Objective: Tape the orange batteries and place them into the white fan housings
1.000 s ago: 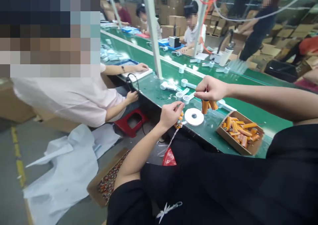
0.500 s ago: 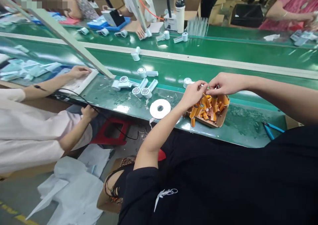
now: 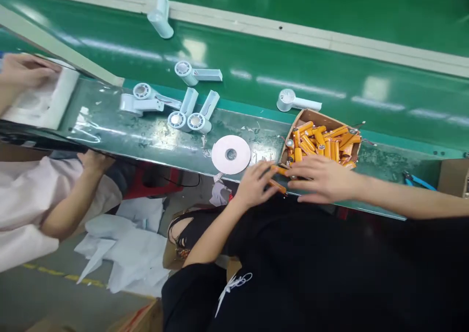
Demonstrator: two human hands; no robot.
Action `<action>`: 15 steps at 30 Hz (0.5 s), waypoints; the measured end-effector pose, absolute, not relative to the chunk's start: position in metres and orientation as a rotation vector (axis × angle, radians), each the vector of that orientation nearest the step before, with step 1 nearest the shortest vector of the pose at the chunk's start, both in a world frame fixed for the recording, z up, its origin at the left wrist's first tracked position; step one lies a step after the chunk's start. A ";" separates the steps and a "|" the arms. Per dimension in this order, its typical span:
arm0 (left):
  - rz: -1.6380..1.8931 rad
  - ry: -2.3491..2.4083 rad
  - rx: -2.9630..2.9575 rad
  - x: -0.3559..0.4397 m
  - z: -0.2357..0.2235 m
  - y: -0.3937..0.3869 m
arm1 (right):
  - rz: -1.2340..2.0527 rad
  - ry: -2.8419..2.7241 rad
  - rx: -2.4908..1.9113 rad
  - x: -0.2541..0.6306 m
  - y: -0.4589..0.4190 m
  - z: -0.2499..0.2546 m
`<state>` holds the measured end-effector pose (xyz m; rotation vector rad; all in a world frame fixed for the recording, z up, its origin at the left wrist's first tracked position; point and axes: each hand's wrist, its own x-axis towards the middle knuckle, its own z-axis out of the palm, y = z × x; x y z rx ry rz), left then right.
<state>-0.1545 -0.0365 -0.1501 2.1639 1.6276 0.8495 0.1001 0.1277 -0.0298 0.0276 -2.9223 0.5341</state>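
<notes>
My left hand (image 3: 257, 184) is at the bench's front edge, left of a cardboard box (image 3: 322, 117) of orange-wrapped cylindrical batteries (image 3: 319, 139). Its thumb and fingers close around an orange battery (image 3: 277, 186) that sticks out to the right. Another orange one lies just above it, by the box's corner. My right hand (image 3: 320, 178) reaches across the front of the box with its fingers stretched out and spread, hiding part of the batteries. Beside the box on the left lies a white roll of tape (image 3: 230, 154). Behind it rests a light-blue handheld fan part (image 3: 297, 100).
Several light-blue fan bodies (image 3: 198, 121) lie left of the tape roll and on the green belt (image 3: 238, 87). Blue-handled pliers (image 3: 419, 180) are at the right. A co-worker's hands (image 3: 27, 70) are at a white tray on the left. A slanted metal post stands there.
My view has tilted down and closer. Both hands have come from above the box's back to its front edge and apart; the right one has opened, and the left now has a battery.
</notes>
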 end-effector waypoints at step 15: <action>0.034 1.469 2.332 -0.184 -0.131 0.019 | 0.104 -2.904 -0.028 0.110 0.120 -0.102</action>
